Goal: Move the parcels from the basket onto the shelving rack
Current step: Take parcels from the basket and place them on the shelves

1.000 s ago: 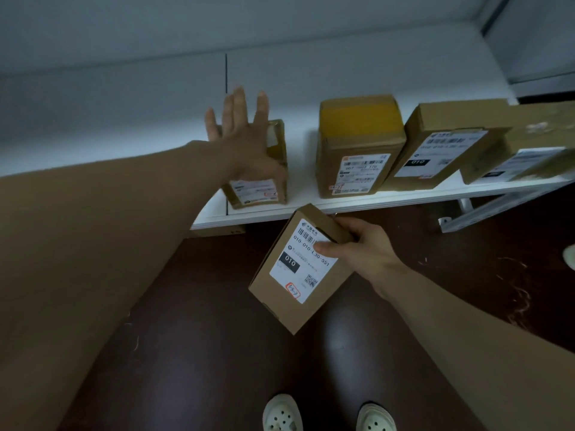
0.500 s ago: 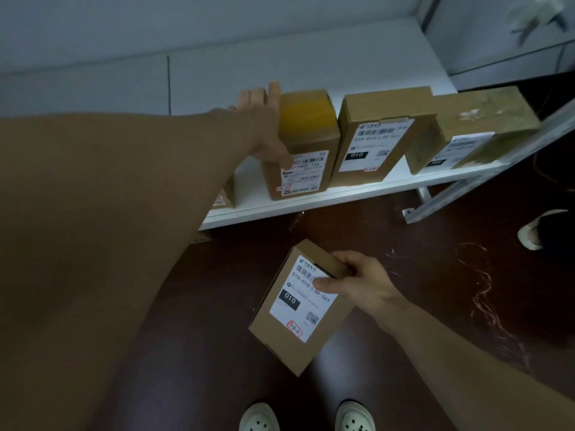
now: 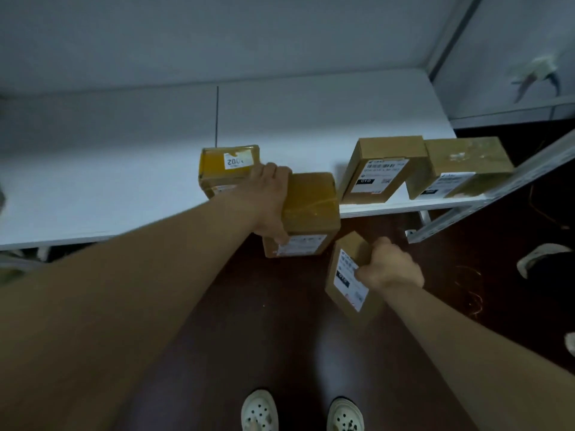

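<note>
parcel label blurred, print too small, unreadable

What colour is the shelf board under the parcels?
White flat shelf board, seen best in head view.

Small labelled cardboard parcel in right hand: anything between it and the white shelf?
Yes: the tape-wrapped brown box gripped by the left hand overhangs the white shelf's front edge, just up-left of the small labelled cardboard parcel in the right hand. Bare shelf lies further left.
</note>
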The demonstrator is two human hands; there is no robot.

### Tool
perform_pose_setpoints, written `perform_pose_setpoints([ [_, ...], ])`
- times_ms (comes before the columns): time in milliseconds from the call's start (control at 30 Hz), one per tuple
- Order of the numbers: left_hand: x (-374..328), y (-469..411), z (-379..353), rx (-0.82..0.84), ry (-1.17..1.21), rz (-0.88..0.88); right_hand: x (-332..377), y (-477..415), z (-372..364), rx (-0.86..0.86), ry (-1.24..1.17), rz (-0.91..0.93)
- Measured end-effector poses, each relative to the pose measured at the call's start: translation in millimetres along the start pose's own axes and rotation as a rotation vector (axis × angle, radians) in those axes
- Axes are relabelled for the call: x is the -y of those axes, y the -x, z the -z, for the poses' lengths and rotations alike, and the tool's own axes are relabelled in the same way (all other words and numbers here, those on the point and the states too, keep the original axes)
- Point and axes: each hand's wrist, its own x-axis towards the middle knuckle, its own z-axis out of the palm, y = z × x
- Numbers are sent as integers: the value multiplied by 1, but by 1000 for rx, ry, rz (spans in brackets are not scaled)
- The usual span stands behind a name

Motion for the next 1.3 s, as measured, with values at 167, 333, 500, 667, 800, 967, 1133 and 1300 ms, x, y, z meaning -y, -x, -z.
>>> perform_pose_setpoints([
  [167,19,47,-15,78,-3,70,37,14,35,-97,191,211],
  [333,35,61,-33,72,30,116,79,2,52,-249,366,418],
  [500,46,62,-53,72,67,141,105,-23,57,-350,396,556],
  [667,54,59,-67,87,84,150,121,-49,52,-401,473,631],
  [800,57,53,-74,92,101,154,129,-65,46,-402,490,628],
  [967,59,48,-80,94,125,158,140,-78,46,-417,477,629],
  [1133,60,47,-83,97,119,160,145,-80,48,-406,473,621],
  [1300,60,45,-82,100,130,164,143,-82,48,-419,466,610],
])
